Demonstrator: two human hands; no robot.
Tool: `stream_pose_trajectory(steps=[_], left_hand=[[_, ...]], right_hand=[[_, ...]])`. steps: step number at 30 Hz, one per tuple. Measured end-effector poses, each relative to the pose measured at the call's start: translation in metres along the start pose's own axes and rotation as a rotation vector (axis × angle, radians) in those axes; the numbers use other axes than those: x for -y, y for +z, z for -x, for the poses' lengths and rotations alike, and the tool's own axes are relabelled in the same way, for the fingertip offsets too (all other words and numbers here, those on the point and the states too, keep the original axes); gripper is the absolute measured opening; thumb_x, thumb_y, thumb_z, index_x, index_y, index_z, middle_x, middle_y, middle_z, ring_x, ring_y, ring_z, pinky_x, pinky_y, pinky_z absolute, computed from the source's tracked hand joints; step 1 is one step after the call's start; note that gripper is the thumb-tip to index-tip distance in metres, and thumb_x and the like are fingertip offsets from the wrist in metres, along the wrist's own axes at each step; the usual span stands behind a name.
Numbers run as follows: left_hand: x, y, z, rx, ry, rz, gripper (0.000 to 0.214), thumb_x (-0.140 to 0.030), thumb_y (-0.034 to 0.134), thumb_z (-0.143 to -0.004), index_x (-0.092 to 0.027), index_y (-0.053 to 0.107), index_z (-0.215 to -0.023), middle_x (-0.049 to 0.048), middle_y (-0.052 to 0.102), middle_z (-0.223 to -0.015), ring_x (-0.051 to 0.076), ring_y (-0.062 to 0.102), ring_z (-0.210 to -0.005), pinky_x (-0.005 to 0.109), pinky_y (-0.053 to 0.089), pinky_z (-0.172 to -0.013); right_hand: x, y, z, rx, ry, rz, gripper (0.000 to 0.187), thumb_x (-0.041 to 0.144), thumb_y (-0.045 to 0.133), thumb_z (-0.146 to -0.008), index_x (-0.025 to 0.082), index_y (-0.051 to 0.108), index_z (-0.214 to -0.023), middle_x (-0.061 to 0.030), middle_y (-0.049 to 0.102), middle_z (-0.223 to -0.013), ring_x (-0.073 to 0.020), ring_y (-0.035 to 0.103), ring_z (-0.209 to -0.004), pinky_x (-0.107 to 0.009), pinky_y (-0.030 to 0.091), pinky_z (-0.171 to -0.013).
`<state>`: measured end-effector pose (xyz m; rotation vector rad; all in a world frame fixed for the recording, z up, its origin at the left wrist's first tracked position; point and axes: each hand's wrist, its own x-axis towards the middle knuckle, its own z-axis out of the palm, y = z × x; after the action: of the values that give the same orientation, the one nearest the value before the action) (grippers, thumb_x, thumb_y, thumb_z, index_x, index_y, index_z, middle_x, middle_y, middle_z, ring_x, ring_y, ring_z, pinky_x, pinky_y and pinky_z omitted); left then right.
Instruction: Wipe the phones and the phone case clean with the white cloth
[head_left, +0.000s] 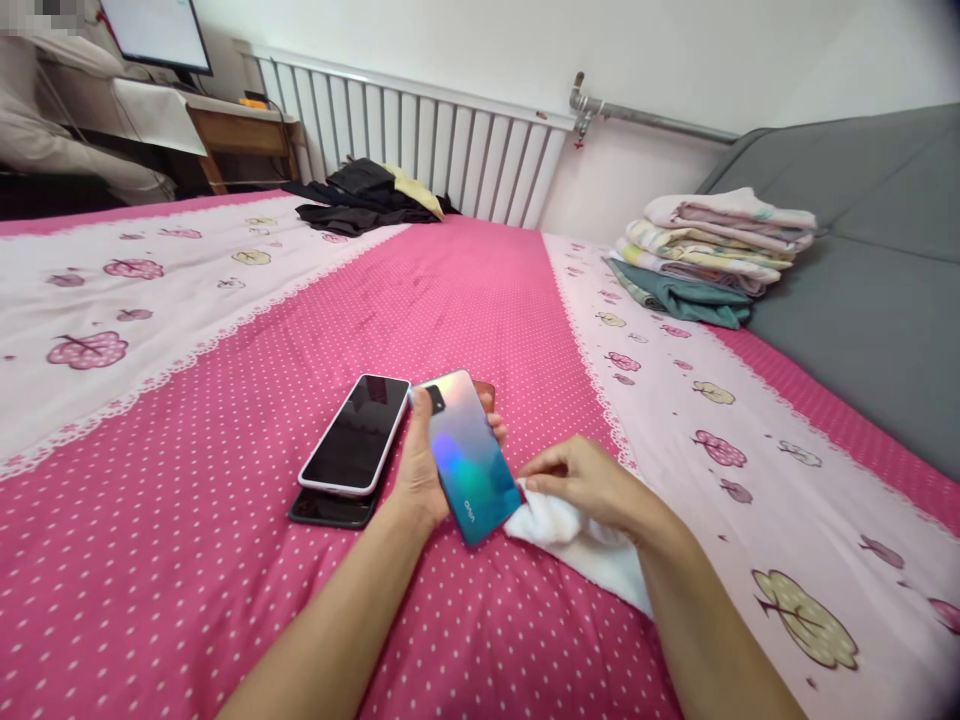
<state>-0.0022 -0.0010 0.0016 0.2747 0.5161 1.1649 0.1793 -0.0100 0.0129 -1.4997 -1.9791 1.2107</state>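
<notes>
My left hand (421, 470) is closed around a smartphone (476, 465), whose shiny blue-to-pink back faces me. The thumb lies along its left edge and fingertips show at the right edge. To the right, my right hand (589, 480) pinches a white cloth (559, 520) close to the phone's lower corner; whether the cloth touches the phone I cannot tell. Left of my left hand lies a phone in a white case (356, 435), dark screen up, on top of a black phone (334, 507). A reddish-brown object (486, 390) peeks out behind the held phone, mostly hidden.
A pink dotted bedspread (450, 290) lies beneath everything. Folded fabrics (712, 240) are stacked at the right by a grey headboard (862, 240). Dark clothes (367, 195) lie at the far edge before a white radiator (420, 130). A person (67, 110) sits at the upper left near a monitor (157, 35).
</notes>
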Motion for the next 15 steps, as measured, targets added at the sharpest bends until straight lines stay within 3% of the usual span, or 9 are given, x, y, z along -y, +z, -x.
stream_pose_trajectory(steps=[4, 8, 15], left_hand=[[-0.015, -0.002, 0.000, 0.035, 0.123, 0.196, 0.080, -0.077, 0.038, -0.071, -0.007, 0.064, -0.099, 0.0141, 0.068, -0.080, 0.024, 0.066, -0.074, 0.038, 0.053, -0.076], [-0.018, -0.008, -0.002, 0.061, 0.159, 0.304, 0.085, -0.079, 0.038, -0.068, -0.005, 0.064, -0.101, 0.0152, 0.068, -0.082, 0.025, 0.066, -0.076, 0.039, 0.054, -0.075], [-0.015, 0.001, -0.001, -0.007, 0.213, 0.414, 0.079, -0.073, 0.041, -0.072, -0.005, 0.062, -0.104, 0.0137, 0.065, -0.080, 0.024, 0.063, -0.074, 0.037, 0.053, -0.072]], right_hand=[[0.022, -0.006, 0.018, -0.206, -0.029, 0.083, 0.016, 0.029, 0.061, -0.075, 0.021, 0.073, -0.083, -0.0032, 0.073, -0.084, -0.0189, 0.066, -0.075, -0.028, 0.049, -0.065], [0.038, -0.004, 0.031, -0.403, -0.092, 0.172, 0.013, 0.031, 0.063, -0.075, 0.024, 0.070, -0.083, -0.0001, 0.070, -0.077, -0.0156, 0.064, -0.069, -0.027, 0.048, -0.062], [0.049, 0.007, 0.041, -0.476, -0.155, 0.132, 0.013, 0.033, 0.062, -0.077, 0.023, 0.066, -0.083, 0.0005, 0.067, -0.076, -0.0135, 0.061, -0.065, -0.024, 0.047, -0.053]])
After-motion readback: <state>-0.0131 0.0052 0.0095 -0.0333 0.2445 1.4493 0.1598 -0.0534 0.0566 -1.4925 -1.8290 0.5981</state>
